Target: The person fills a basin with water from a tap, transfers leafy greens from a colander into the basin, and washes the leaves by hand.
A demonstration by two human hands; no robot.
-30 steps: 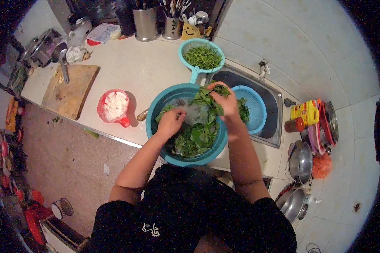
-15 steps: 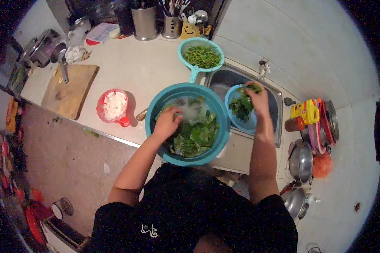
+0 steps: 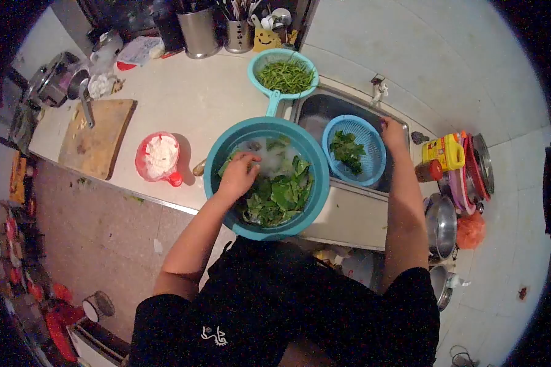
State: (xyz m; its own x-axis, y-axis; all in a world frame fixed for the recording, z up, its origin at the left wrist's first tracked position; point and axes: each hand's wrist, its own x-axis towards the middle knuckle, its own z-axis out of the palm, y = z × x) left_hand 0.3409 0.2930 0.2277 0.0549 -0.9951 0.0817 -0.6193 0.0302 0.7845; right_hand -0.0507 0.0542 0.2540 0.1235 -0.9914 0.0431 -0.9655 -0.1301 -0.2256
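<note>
A large teal basin holds cloudy water and loose green leaves. My left hand is over the left part of this water, fingers parted and lightly bent, with nothing visible in them. My right hand is at the right side of the sink, just beyond the blue basket's rim. Its fingers are curled together, and what they pinch, if anything, is too small to make out. Inside the blue basket, which sits in the sink, lies a small heap of wet leafy greens.
Behind the basin stands a light-blue handled strainer of thin green stalks. To the left are a red cup of white powder and a wooden cutting board. A faucet, yellow container and pans are along the right wall.
My right hand has let go of the leafy greens in the blue basket and moved right to the sink's edge. My left hand has barely moved. The view has shifted slightly.
</note>
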